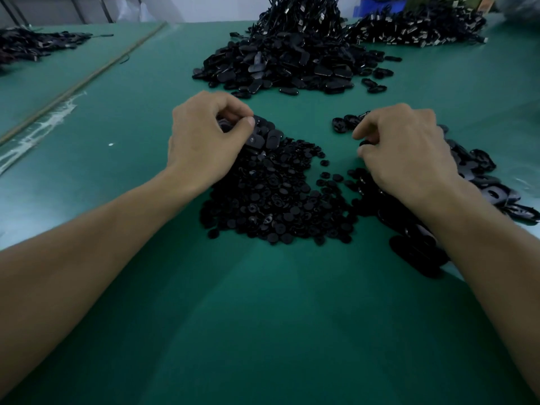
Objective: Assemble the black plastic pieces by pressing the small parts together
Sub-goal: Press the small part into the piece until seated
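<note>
Only the head view was given, and in it the person's left hand was curled around a short stack of oval pieces, thumb on top and fingers underneath, held just above the far edge of the heap of small round parts on the green table. The right hand had its fingers curled downward, and thumb and forefinger seemed to pinch a small dark part just off the tabletop; the grip itself was partly hidden by the knuckles. The step in hand looked like the pick-up and bring-together: a base piece ready on the left, an insert fetched on the right, the two hands well apart and nothing pressed yet. The next move would call for bringing the small part over the top oval, seating it squarely in its opening and pressing with the thumb until it snaps home. Counted: two hands, one heap of round parts between the forearms, one spread of oval pieces under and beside the right forearm, a small cluster of ovals just beyond the right fingers, one large far heap of shells, one corded heap at far right and one at far left. Single pieces were too many to count.
</note>
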`<move>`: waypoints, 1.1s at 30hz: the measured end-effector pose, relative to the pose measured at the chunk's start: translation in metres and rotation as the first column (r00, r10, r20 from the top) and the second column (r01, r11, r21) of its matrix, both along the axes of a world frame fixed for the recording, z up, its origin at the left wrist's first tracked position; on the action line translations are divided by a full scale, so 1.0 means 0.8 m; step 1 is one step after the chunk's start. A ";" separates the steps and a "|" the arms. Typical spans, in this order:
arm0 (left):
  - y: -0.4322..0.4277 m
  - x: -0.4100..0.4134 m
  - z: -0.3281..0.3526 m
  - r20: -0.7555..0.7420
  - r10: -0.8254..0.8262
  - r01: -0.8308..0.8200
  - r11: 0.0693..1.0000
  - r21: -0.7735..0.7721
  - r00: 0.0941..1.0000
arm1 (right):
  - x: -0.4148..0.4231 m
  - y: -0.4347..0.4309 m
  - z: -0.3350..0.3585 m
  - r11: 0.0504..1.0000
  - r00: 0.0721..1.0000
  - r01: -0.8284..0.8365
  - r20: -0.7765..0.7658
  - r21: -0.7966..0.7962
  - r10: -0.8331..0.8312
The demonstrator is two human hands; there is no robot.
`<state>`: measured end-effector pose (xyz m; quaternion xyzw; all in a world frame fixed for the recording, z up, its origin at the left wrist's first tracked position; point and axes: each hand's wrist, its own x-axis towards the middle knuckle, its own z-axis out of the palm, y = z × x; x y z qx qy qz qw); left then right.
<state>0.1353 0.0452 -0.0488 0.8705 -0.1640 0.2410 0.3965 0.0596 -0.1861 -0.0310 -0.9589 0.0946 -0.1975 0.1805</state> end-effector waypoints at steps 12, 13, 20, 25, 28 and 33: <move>-0.011 -0.014 0.000 0.003 -0.110 0.110 0.993 -0.038 0.994 | 0.002 0.004 0.001 0.995 0.995 -0.090 -0.049 -0.046 0.087; -0.012 -0.014 0.001 0.001 -0.115 0.115 0.993 -0.040 0.993 | 0.002 0.005 0.001 0.994 0.994 -0.102 -0.044 -0.025 0.101; -0.020 -0.025 0.005 -0.024 -0.219 0.217 0.974 -0.063 0.975 | 0.006 0.011 0.003 0.942 0.960 -0.259 0.164 0.212 0.227; -0.027 -0.030 0.006 -0.117 -0.364 0.354 0.930 -0.097 0.924 | 0.002 0.018 0.004 0.734 0.911 -0.411 0.238 0.540 0.336; -0.029 -0.030 0.005 -0.173 -0.424 0.395 0.901 -0.179 0.889 | 0.002 0.020 0.005 0.637 0.889 -0.451 0.255 0.625 0.380; -0.028 -0.029 0.007 -0.219 -0.493 0.422 0.855 -0.301 0.842 | 0.004 0.020 0.002 0.565 0.881 -0.452 0.248 0.691 0.402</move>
